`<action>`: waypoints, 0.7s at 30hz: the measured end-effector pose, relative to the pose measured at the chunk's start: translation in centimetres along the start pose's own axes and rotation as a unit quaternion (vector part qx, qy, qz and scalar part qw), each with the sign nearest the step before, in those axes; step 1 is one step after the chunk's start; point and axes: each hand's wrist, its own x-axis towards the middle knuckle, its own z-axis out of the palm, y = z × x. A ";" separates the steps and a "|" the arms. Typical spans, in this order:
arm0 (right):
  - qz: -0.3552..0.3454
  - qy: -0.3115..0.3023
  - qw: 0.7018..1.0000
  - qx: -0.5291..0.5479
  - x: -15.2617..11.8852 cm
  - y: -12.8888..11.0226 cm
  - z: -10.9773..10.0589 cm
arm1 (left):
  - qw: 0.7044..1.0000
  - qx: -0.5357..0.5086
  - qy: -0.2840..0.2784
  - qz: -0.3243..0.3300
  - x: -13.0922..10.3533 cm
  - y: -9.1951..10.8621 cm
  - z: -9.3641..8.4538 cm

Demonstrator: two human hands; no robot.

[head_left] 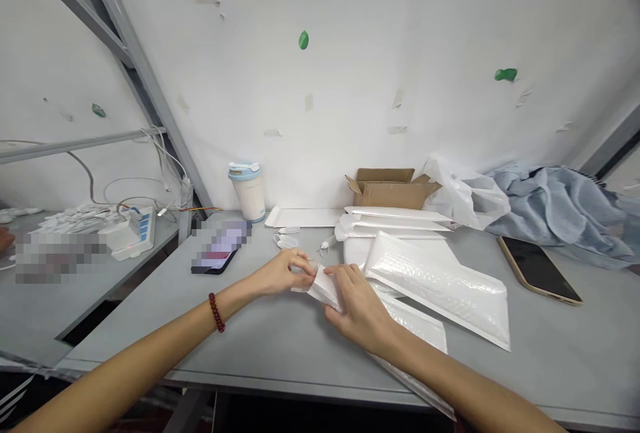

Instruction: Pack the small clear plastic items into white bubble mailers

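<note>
My left hand [286, 273], with a dark red bead bracelet on its wrist, pinches the left end of a small white packet [327, 288]. My right hand [361, 306] grips the same packet from the right, fingers above and thumb below. The packet is tilted over the grey table [260, 346]. Under and beside my right arm lie white bubble mailers [443, 283], with more stacked behind [400, 220]. Just beyond my hands are small clear bags [287, 241] and a small white item with a metal ring [327, 244].
A blue-lidded cup [248, 196] stands near the wall. An open cardboard box [393, 193], a plastic bag [465, 196] and blue cloth [560, 206] line the back. Phones lie left [223, 246] and right [540, 272]. A power strip [140, 236] and cables occupy the left table.
</note>
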 end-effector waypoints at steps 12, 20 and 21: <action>-0.002 -0.025 0.999 -0.043 -0.1 0.2 0.2 | 0.982 0.157 0.107 -0.021 5.1 1.5 -1.0; 0.020 -0.044 0.996 -0.074 -0.2 0.1 0.2 | 0.982 0.136 0.103 -0.074 6.3 -0.7 -1.4; 0.024 -0.045 0.996 -0.074 -0.2 0.1 0.2 | 0.983 0.128 0.108 -0.073 5.6 -0.4 -2.5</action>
